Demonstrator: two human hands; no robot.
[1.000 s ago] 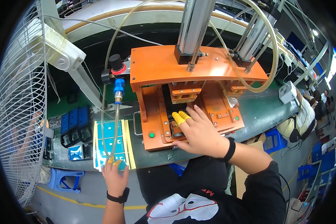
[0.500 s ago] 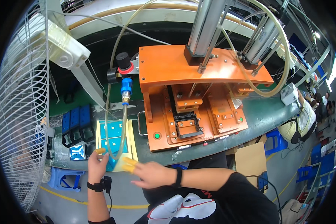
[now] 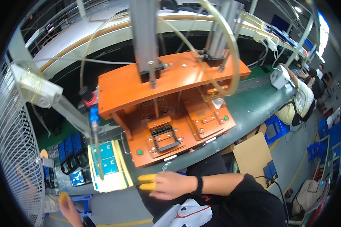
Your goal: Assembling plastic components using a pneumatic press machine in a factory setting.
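My right hand hovers in front of the orange press, beside the near edge of the bench. Its yellow-covered fingers are stretched out and apart, with nothing between them. Low at the left is my left hand, off the bench edge, with a yellow cover on one fingertip. Blur and the angle hide whether its fingers grip anything. A stack of pale yellow sheets with teal film pieces lies between the hands, on the bench. In the press's left fixture sits a black rectangular frame.
Several blue and black frames and a shiny blue panel lie left of the sheets. A white wire fan guard stands far left. A clear hose hangs over the sheets. A cardboard piece is at the right; a person sits beyond.
My left hand has moved from the sheets down to the left, off the bench. The right hand has drawn away from the sheets. The view has shifted too.
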